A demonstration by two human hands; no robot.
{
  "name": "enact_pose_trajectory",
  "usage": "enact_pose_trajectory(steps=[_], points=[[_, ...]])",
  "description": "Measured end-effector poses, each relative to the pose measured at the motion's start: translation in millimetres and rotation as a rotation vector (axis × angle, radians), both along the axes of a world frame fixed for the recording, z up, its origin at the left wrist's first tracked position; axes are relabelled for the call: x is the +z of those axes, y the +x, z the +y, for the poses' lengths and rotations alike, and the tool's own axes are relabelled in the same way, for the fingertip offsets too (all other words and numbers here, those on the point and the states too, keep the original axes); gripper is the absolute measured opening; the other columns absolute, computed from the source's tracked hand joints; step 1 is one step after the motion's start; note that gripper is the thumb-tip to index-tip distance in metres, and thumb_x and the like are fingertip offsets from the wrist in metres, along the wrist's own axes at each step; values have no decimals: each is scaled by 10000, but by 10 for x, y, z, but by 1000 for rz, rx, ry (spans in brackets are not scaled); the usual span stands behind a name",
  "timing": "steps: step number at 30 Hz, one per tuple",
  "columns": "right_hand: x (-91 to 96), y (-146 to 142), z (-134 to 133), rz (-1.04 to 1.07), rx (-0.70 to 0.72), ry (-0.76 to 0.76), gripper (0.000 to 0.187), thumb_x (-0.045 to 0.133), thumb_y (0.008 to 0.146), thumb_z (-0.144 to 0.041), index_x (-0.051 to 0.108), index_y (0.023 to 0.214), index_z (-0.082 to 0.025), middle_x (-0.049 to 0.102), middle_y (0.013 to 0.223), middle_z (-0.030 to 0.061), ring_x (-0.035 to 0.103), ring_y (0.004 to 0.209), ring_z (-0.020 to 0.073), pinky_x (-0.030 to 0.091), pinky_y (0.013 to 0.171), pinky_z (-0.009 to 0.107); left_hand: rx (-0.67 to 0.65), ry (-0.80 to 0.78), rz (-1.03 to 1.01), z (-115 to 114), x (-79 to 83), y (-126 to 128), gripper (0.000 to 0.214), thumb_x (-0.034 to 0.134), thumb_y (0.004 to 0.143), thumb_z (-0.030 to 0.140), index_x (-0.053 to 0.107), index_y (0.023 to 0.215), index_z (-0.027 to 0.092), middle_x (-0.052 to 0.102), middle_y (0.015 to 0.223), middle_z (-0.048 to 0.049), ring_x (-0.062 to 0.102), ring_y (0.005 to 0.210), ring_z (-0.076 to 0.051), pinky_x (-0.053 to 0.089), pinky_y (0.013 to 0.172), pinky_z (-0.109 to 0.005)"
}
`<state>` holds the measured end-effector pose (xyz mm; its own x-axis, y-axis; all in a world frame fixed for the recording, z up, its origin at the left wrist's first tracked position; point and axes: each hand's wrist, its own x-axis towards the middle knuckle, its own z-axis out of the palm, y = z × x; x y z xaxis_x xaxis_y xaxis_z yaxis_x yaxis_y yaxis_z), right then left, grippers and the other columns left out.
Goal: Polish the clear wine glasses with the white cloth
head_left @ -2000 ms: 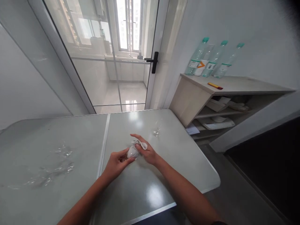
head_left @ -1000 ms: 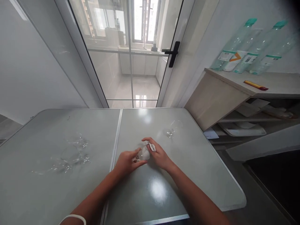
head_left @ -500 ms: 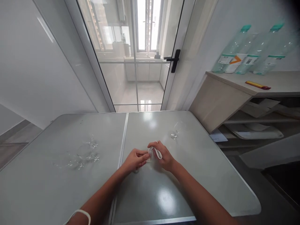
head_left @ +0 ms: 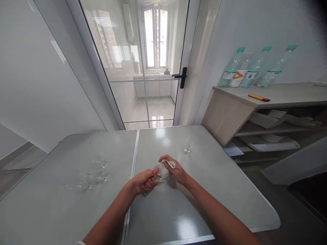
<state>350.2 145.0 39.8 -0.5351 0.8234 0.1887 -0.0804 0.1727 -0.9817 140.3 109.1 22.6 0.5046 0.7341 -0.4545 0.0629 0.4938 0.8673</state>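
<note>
My left hand [head_left: 145, 181] is wrapped around the stem of a clear wine glass [head_left: 159, 179], which is tilted on its side above the table. In my right hand [head_left: 177, 173] is a white cloth [head_left: 170, 164], bunched between the fingers and pressed at the glass's bowl. White shows through the bowl, so part of the cloth appears to be inside it. My fingers hide much of the stem and foot. Another clear stemmed glass [head_left: 188, 150] is on the table beyond my right hand. Several clear glasses [head_left: 89, 186] are grouped on the left half, their outlines faint.
The grey table [head_left: 219, 197] has a metal seam down its middle. Behind it is a glass door [head_left: 131, 105] with a black handle [head_left: 183, 77]. At the right, a wooden shelf unit [head_left: 222, 115] carries several plastic bottles [head_left: 251, 75] and a yellow-red packet [head_left: 258, 98].
My left hand has turned and dropped slightly, its fingers now closed around the stem. The glass bowl shows more clearly, with the cloth at it. The camera view has tilted up and shifted right.
</note>
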Motion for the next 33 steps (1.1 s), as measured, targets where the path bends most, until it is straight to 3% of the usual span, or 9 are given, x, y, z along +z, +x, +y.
enact_pose_trajectory(steps=[4, 6, 8, 11, 16, 19, 25, 30, 33], points=[[-49, -2, 0, -111, -2, 359, 228, 625, 925, -388, 711, 1095, -262, 676, 850, 21, 529, 742, 209, 372, 968, 435, 181, 384, 142, -25, -59, 7, 531, 759, 773, 674, 700, 818, 149, 420, 545, 61, 297, 481, -80, 252, 486, -217], [-108, -64, 18, -94, -97, 262, 268, 641, 901, -403, 703, 1123, -266, 671, 842, 14, 525, 734, 208, 395, 939, 423, 333, 677, 346, -51, -112, 38, 504, 876, 699, 551, 771, 1015, 173, 526, 614, 32, 415, 561, -112, 310, 575, -227], [-139, -125, 35, -9, -249, -10, 307, 624, 903, -464, 690, 1108, -244, 616, 782, -1, 498, 682, 190, 434, 772, 353, 400, 852, 506, -67, -158, 57, 566, 913, 667, 495, 781, 1136, 206, 618, 685, -13, 505, 625, -155, 350, 636, -245], [-101, -127, 56, 205, -446, -297, 374, 619, 900, -529, 664, 1100, -216, 533, 699, -29, 475, 612, 162, 397, 608, 285, 455, 910, 586, -55, -181, 49, 586, 889, 710, 486, 763, 1220, 227, 668, 734, -43, 544, 645, -180, 386, 673, -258], [-22, 30, 129, 381, -761, -157, 553, 639, 928, -522, 549, 1426, -300, 672, 1202, 42, 613, 1076, 212, 474, 930, 347, 602, 861, 453, -8, -123, 36, 571, 657, 942, 487, 581, 1438, 212, 675, 904, -21, 559, 723, -154, 450, 780, -278], [-51, 2, 160, 405, -583, -229, 565, 696, 877, -504, 621, 1369, -238, 681, 1265, 77, 578, 1223, 253, 439, 1038, 390, 541, 754, 190, -6, -135, 92, 547, 587, 987, 489, 538, 1441, 187, 662, 929, -27, 579, 742, -152, 465, 777, -290], [84, -123, 15, 500, -69, -433, 500, 579, 892, -573, 739, 1209, -221, 704, 1234, 104, 617, 1164, 296, 486, 998, 443, 502, 480, -136, -11, -214, 224, 440, 653, 927, 588, 645, 922, 148, 540, 666, 16, 545, 647, -142, 396, 639, -255], [205, -40, -56, 449, 78, -464, 729, 373, 919, -717, 713, 1310, -206, 699, 1252, 122, 610, 1194, 308, 459, 1054, 455, 546, 366, -362, -21, -106, 208, 428, 651, 933, 583, 620, 881, 159, 476, 670, 30, 524, 652, -125, 380, 640, -250], [125, -23, -28, 405, -47, -420, 581, 617, 870, -566, 675, 1352, -248, 706, 1214, 75, 634, 1097, 263, 505, 952, 371, 505, 338, -422, -61, -51, 210, 438, 686, 903, 587, 618, 857, 157, 426, 586, 48, 490, 595, -122, 353, 619, -255]])
